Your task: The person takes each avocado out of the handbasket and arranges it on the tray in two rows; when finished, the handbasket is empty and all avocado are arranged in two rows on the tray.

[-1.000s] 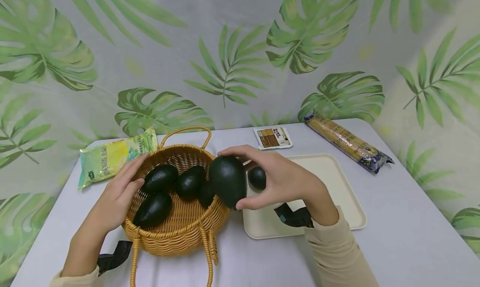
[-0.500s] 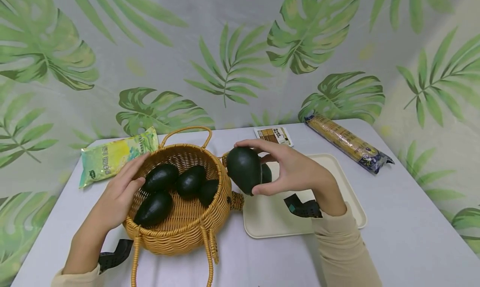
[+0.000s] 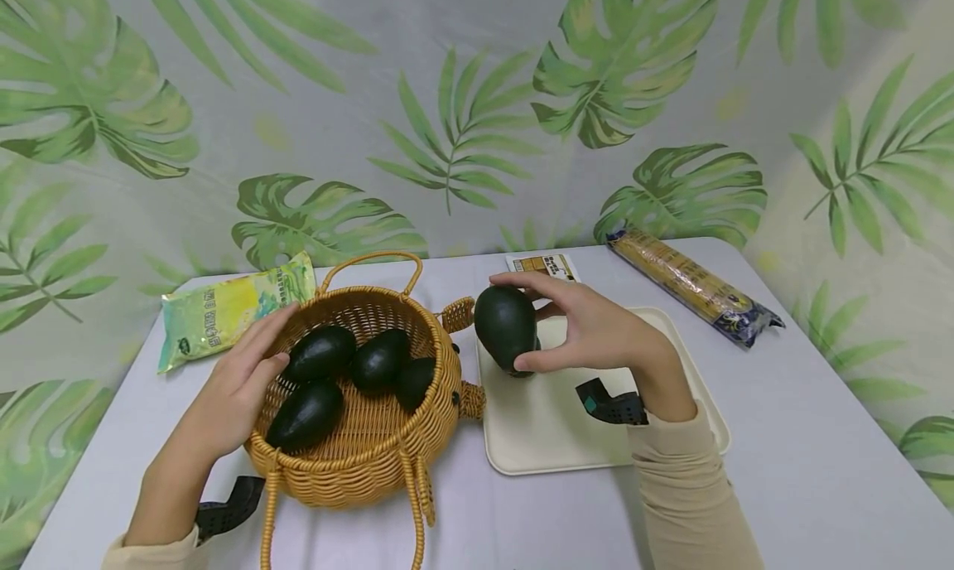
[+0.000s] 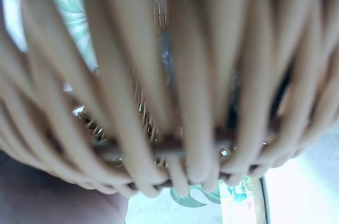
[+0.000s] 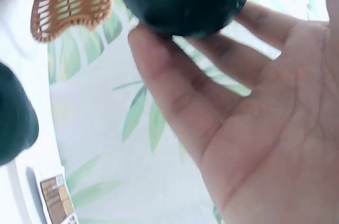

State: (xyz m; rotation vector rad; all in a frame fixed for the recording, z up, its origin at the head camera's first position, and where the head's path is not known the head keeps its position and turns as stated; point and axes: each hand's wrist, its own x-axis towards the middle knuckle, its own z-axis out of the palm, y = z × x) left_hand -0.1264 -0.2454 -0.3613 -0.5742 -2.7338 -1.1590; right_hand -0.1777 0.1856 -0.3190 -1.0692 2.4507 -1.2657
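My right hand (image 3: 596, 330) holds a dark green avocado (image 3: 505, 326) upright, thumb and fingers at its sides, above the left part of a cream tray (image 3: 566, 437). Behind it in the head view, another avocado is almost wholly hidden; the right wrist view shows this second avocado (image 5: 15, 118) at its left edge. My left hand (image 3: 231, 396) rests against the left rim of a wicker basket (image 3: 358, 483), fingers extended and thumb over the edge. Inside the basket lie several avocados (image 3: 305, 415). Wicker strands (image 4: 190, 75) fill the left wrist view.
A yellow-green packet (image 3: 231, 309) lies behind the basket at left. Beyond the tray are a small brown-and-white packet (image 3: 551, 265) and a long noodle pack (image 3: 686, 284). The basket's handles (image 3: 373, 255) rise at the back and hang in front.
My right hand has carried the avocado rightward from the basket's rim to over the tray, bringing it in front of the avocado there. My left hand and the basket stay in place.
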